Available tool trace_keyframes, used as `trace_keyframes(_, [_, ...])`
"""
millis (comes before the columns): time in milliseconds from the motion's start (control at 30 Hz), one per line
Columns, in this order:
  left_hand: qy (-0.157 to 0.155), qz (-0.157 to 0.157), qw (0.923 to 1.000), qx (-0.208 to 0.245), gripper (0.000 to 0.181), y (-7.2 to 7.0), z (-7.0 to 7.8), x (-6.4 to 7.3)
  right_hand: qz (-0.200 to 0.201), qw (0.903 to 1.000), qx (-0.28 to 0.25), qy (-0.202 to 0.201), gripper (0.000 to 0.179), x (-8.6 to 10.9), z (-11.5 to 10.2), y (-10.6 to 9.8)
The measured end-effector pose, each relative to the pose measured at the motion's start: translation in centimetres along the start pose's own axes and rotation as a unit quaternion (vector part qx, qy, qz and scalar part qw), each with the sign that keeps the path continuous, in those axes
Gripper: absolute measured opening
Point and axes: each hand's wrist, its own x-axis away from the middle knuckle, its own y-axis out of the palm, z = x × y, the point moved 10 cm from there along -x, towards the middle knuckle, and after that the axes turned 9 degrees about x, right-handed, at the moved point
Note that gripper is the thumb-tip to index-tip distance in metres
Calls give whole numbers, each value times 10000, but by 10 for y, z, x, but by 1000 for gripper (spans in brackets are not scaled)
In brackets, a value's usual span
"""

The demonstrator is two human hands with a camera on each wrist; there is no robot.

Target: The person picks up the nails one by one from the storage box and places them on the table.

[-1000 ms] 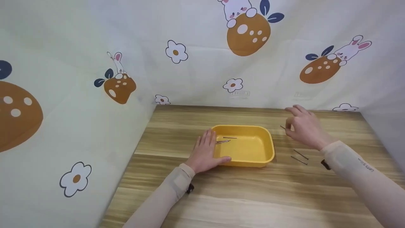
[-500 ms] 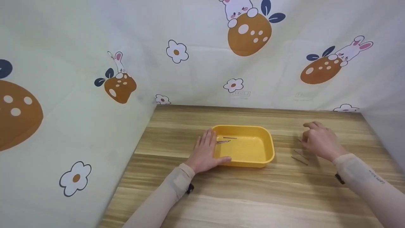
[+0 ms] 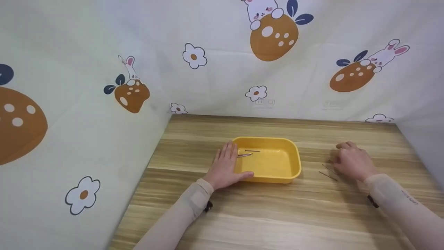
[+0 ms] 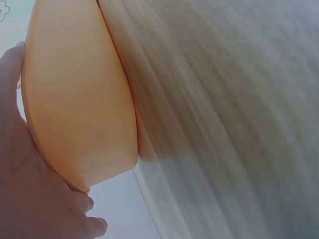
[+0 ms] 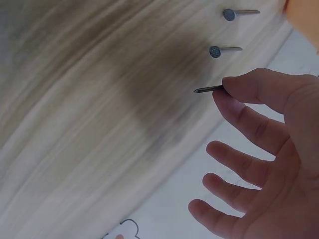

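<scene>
A yellow plastic tray (image 3: 267, 178) sits on the wooden table, with a few nails (image 3: 252, 151) lying in its left part. Over the tray's left rim my left hand (image 3: 223, 170) rests with straight fingers, its thumb along the near rim. The left wrist view has that hand (image 4: 30, 164) against the tray's wall (image 4: 82, 99). To the right of the tray, my right hand (image 3: 353, 161) pinches a nail (image 5: 207, 90) between thumb and index finger, pointed end sticking out. The other fingers are spread. Two loose nails (image 5: 229, 14) (image 3: 327, 176) lie on the table beside this hand.
The wood-grain table (image 3: 263, 215) meets a patterned cloth (image 3: 222, 80) at the back and along both sides. A corner of the tray shows at the upper right of the right wrist view.
My right hand has moved right and toward me, down close to the two loose nails. The left hand and the tray have stayed in place.
</scene>
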Motion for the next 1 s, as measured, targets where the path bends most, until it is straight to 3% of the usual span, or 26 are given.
trace_keyframes(667, [-87,-57,9999,-14,123,0,0,0,101,9999,36,-75,18,6,-3,5])
trace_keyframes(867, [-123,-77,9996,245,122,-3,1,1,-3,9999,-105,93,14,5,-5,-4])
trace_keyframes(1000, [-128,-114,9991,377,119,-3,2,1,27,9994,-326,115,16,2,-18,-17])
